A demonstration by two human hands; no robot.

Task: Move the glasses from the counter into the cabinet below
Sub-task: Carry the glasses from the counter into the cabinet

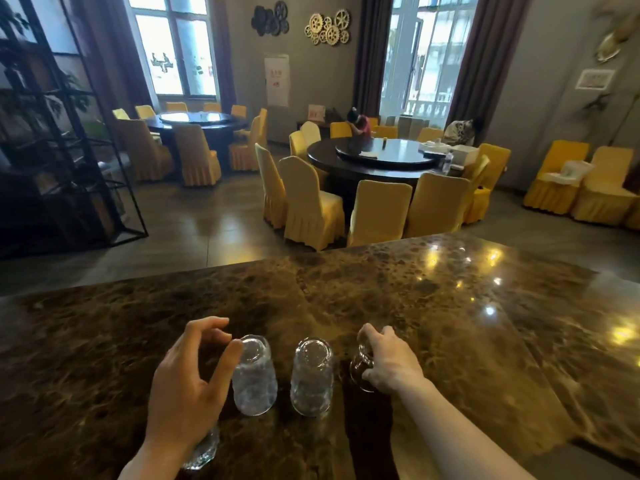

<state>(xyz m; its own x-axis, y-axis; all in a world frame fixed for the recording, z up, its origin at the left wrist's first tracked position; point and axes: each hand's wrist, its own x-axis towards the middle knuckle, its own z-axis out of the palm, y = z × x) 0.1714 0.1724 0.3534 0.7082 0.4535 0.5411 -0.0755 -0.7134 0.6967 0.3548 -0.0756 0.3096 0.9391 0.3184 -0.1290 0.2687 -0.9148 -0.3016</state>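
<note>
Two upturned tumblers (254,375) stand free on my worktop (450,306); right hand (391,362) grips a third glass (360,370), left hand (187,379) open, reaching

Restaurant banquet hall, seen from behind a polished brown marble counter (433,292). Beyond the counter: two large round dark dining tables (384,155) with lazy-susan tops, each ringed by yellow-covered chairs (308,202). Tall curtained windows (176,46) on the wall behind the tables, gear-shaped wall decor (327,27) between them. Glossy tile floor.
</note>
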